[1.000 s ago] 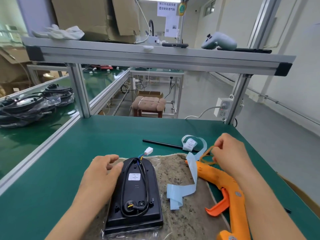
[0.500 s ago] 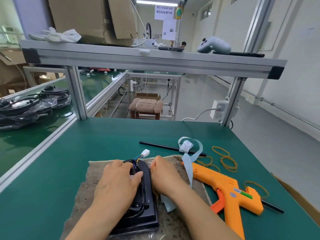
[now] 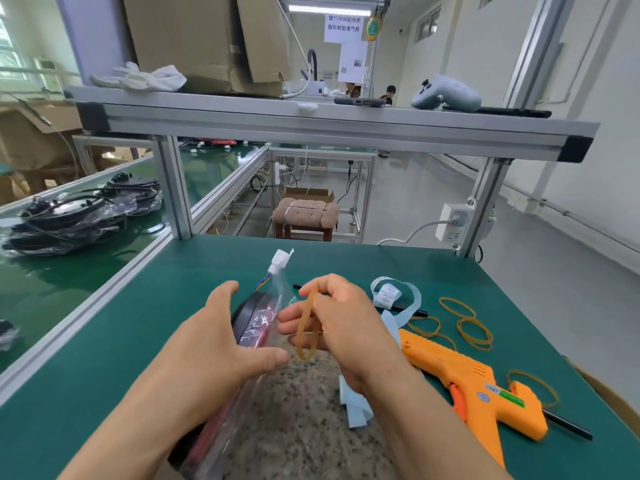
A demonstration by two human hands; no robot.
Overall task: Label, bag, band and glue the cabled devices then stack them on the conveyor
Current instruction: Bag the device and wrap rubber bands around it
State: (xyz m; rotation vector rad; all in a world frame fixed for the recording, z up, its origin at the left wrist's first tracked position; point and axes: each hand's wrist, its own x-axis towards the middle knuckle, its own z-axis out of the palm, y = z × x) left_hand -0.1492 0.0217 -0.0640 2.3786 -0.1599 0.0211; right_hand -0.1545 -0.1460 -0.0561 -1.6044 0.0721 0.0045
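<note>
Right hand (image 3: 346,327): fingers (image 3: 327,284) and thumb are closed in a pinch on a tan rubber band (image 3: 306,329), which hangs as a long loop in front of the palm. Left hand (image 3: 214,344): thumb lies across the near face and the fingers reach over the far edge, clamped on a flat black device in a clear plastic bag (image 3: 256,317). The device is raised on edge and tilted, its lower end down near the speckled grey-brown mat (image 3: 298,420), its upper end between the two hands. A white plastic connector (image 3: 280,261) on thin coloured wires sticks up from the top of the bag. The band is just beside the bag on its right; cannot tell whether they touch. The mat lies on the green bench (image 3: 138,341). Right of the mat, an orange glue gun (image 3: 464,379) lies on its side, nozzle toward the right hand. Behind the gun: a pale blue backing strip with a white label (image 3: 389,294), a thin black rod (image 3: 412,309) and several loose tan rubber bands (image 3: 465,320), flat on the bench. Far left, past the aluminium rail, a pile of bagged black devices with cables (image 3: 79,216) sits on the green conveyor belt (image 3: 52,296).
</note>
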